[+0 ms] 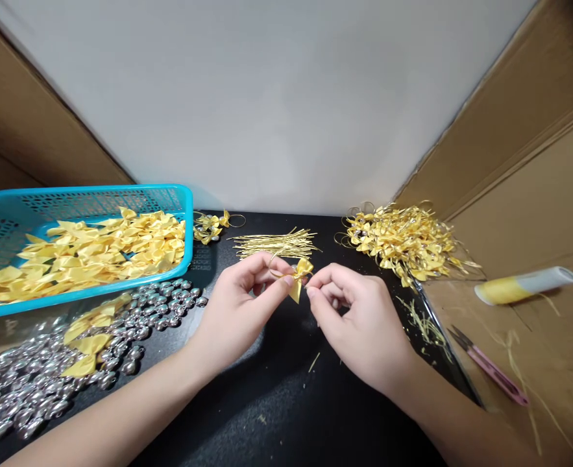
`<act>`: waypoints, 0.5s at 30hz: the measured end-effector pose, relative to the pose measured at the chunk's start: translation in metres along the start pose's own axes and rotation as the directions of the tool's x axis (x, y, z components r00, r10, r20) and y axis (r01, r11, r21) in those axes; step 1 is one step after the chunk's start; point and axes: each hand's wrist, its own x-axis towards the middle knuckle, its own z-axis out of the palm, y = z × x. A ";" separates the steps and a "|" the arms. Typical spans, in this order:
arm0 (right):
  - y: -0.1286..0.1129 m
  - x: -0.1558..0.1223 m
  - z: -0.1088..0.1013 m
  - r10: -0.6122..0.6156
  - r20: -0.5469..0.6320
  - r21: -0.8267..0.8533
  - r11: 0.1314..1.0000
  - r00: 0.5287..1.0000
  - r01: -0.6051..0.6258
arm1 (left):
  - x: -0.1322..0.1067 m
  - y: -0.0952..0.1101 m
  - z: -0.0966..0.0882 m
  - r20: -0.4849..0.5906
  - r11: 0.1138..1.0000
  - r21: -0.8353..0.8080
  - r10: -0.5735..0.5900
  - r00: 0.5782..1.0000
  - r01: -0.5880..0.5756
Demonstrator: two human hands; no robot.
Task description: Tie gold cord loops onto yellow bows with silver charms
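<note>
Above the black table, my left hand (247, 298) pinches a yellow ribbon bow (302, 272) between thumb and forefinger. A thin gold tie loops up above those fingers. Just right of the bow, the thumb and forefinger of my right hand (352, 311) are pressed together close to its edge. What lies between these right fingertips is too small to make out. Behind my hands lies a bundle of gold twist ties (276, 244). A heap of finished-looking bows with gold loops (403, 240) sits at the back right.
A turquoise basket (189, 227) of yellow bows stands at left, with silver bells (154, 308) spread before it. Pink snips (490, 370) and a yellow-and-grey tube (524, 285) lie on cardboard at right. Cardboard walls (524, 143) flank the table.
</note>
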 end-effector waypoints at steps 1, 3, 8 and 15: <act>0.000 0.000 0.000 0.008 -0.001 0.005 1.000 1.000 -0.008 | 0.000 0.000 0.000 -0.001 1.000 0.009 0.006 1.000 -0.006; -0.001 0.000 0.001 0.014 -0.003 0.021 1.000 1.000 -0.014 | -0.001 0.001 0.000 -0.002 0.999 0.030 0.013 1.000 -0.013; 0.000 0.000 0.002 0.019 -0.017 0.058 0.998 1.000 -0.017 | -0.001 0.003 -0.001 -0.012 0.999 0.044 0.025 1.000 -0.025; 0.004 -0.001 0.008 0.026 -0.041 0.071 0.997 0.999 -0.023 | -0.002 0.003 0.001 -0.009 1.000 -0.006 0.000 1.000 0.000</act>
